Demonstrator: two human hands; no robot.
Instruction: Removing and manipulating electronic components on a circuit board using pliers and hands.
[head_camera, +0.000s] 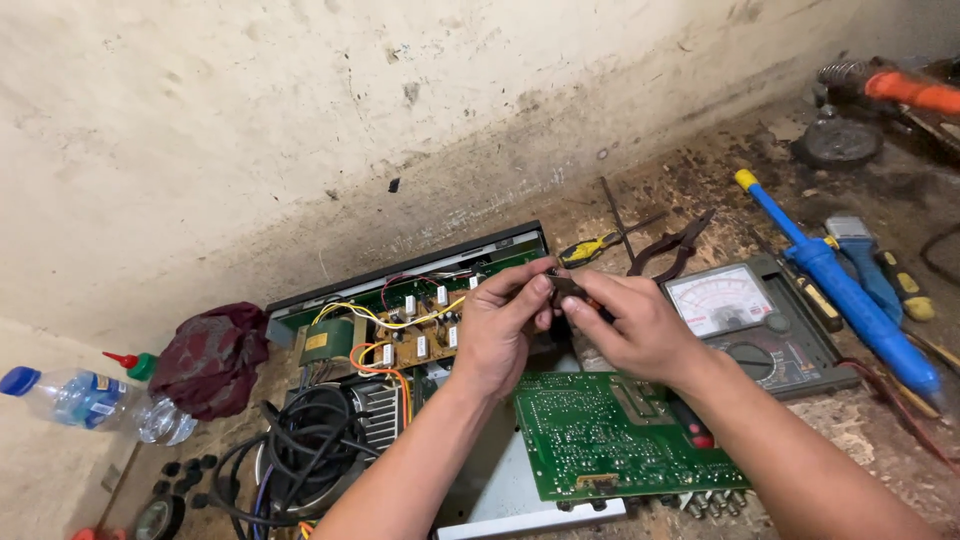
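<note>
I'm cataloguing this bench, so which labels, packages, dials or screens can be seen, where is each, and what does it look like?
Analog multimeter: right of the hands, grey case, pale dial face with curved scales.
Plastic water bottle: far left, lying down, clear, blue cap, blue label band.
Transformer: in the open chassis, left of the left hand, green-wrapped, yellow label.
Right hand: pinches a small dark part, no label visible.

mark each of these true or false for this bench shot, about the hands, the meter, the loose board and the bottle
1. Both hands, left hand and right hand, pinch one small dark part. True.
2. The analog multimeter lies left of the hands. False: it lies to their right.
3. A loose green circuit board lies below the hands. True.
4. The plastic bottle stands upright. False: it lies on its side.
5. The blue desoldering pump is held in the right hand. False: it rests on the bench.
</note>
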